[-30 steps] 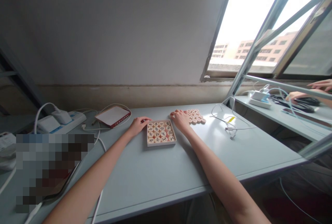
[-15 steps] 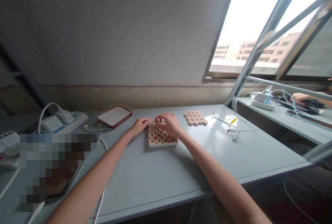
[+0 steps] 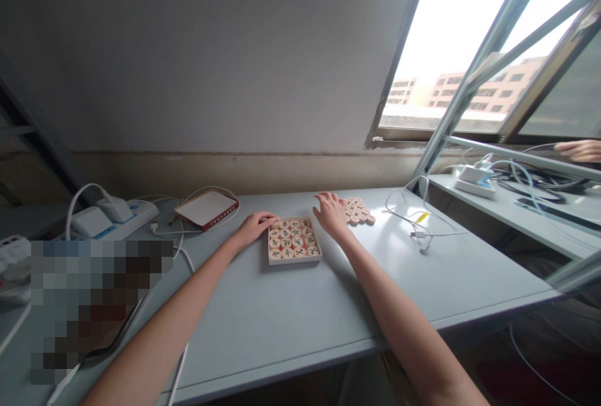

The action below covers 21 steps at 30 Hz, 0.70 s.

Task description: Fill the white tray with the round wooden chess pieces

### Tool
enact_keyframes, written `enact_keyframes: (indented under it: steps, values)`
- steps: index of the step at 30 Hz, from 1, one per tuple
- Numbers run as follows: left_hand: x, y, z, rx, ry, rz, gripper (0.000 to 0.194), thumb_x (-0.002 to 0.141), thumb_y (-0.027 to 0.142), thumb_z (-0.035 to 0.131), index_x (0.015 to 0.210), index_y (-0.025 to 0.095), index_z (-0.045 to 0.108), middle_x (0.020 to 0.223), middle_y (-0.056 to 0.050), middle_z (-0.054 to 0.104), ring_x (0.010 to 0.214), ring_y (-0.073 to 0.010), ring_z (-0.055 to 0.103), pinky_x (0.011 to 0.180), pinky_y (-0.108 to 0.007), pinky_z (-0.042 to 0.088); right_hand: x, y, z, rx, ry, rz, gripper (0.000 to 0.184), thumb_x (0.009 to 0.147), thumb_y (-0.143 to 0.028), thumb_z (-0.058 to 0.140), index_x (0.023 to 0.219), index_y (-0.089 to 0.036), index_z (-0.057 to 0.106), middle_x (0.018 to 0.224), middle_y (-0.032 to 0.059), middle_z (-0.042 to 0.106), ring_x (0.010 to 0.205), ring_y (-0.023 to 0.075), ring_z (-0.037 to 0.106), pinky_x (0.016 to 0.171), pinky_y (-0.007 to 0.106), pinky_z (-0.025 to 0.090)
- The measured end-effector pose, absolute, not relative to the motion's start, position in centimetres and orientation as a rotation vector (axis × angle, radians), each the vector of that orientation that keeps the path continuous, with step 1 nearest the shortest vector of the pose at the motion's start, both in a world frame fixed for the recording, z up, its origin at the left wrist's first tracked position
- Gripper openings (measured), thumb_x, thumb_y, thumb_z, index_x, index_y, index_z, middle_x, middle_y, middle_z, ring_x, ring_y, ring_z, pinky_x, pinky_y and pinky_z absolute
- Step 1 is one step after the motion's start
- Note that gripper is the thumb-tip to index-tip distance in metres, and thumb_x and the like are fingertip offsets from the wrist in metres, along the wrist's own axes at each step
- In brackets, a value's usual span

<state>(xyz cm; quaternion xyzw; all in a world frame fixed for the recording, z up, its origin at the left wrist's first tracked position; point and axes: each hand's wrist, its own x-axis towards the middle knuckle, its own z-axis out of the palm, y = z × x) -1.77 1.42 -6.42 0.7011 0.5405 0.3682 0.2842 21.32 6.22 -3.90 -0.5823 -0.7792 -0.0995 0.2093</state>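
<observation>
Head view: at left, a red-sided box lid (image 3: 221, 213) lies on the bench (image 3: 263, 318), at ten o'clock from the left hand (image 3: 255, 229). This hand rests at the ten o'clock corner of the white box (image 3: 295, 261); whether it clamps, I cannot tell. Chinese chess pieces (image 3: 298, 242) fill the box in rows. At two o'clock from it, the right hand (image 3: 332, 213) has thumb and fingers apart; at its three o'clock lie loose pieces (image 3: 359, 212).

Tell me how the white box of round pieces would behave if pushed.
The low, wide box would probably slide rather than tip. The round pieces inside, packed closely in rows, should shift little.
</observation>
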Motion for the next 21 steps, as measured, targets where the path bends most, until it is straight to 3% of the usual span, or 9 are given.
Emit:
enact_keyframes:
  steps: [4,9,14,17,21]
  values:
    - [-1.7,1.4,-6.3,1.850,1.453,0.974,0.036,0.073,0.042,0.046,0.093,0.017,0.064,0.100,-0.006,0.063,0.095,-0.0210,0.055,0.084,-0.029,0.040,23.7,7.6,-5.4,-1.915,-2.086,-0.316,0.040,0.081,-0.032,0.042,0.115,-0.011,0.047,0.124,0.0173,0.042,0.115,0.0290,0.030,0.092,0.047,0.020]
    - [-1.8,1.4,-5.9,1.806,1.390,0.954,0.036,0.072,0.039,0.047,0.094,0.015,0.063,0.101,-0.007,0.063,0.096,-0.0217,0.055,0.086,-0.031,0.040,23.9,7.6,-5.7,-1.823,-2.192,-0.254,0.030,0.083,-0.022,0.038,0.105,-0.010,0.054,0.108,0.0189,0.054,0.107,0.0304,0.042,0.093,0.052,0.018]
    - [-1.8,1.1,-5.5,1.781,1.321,0.946,0.037,0.073,0.038,0.047,0.098,0.016,0.062,0.103,-0.007,0.062,0.097,-0.0213,0.054,0.086,-0.032,0.040,22.5,7.0,-5.2,-1.653,-2.336,-0.148,0.037,0.078,-0.005,0.035,0.108,-0.013,0.054,0.098,0.0139,0.061,0.090,0.0223,0.055,0.079,0.032,0.037]
    - [-1.8,1.0,-5.4,1.781,1.250,0.945,0.037,0.074,0.036,0.047,0.104,0.017,0.060,0.106,-0.007,0.061,0.098,-0.0203,0.054,0.085,-0.031,0.041,21.9,6.8,-5.1,-1.578,-2.375,-0.116,0.040,0.077,-0.002,0.036,0.111,-0.013,0.053,0.097,0.0110,0.062,0.090,0.0195,0.055,0.073,0.025,0.038]
    - [-1.7,1.0,-5.4,1.768,1.203,0.946,0.036,0.073,0.035,0.048,0.102,0.017,0.061,0.106,-0.006,0.061,0.098,-0.0204,0.054,0.085,-0.030,0.041,21.5,6.7,-4.4,-1.518,-2.294,-0.017,0.031,0.079,-0.009,0.042,0.105,-0.013,0.058,0.097,0.0091,0.062,0.090,0.0187,0.055,0.071,0.023,0.039]
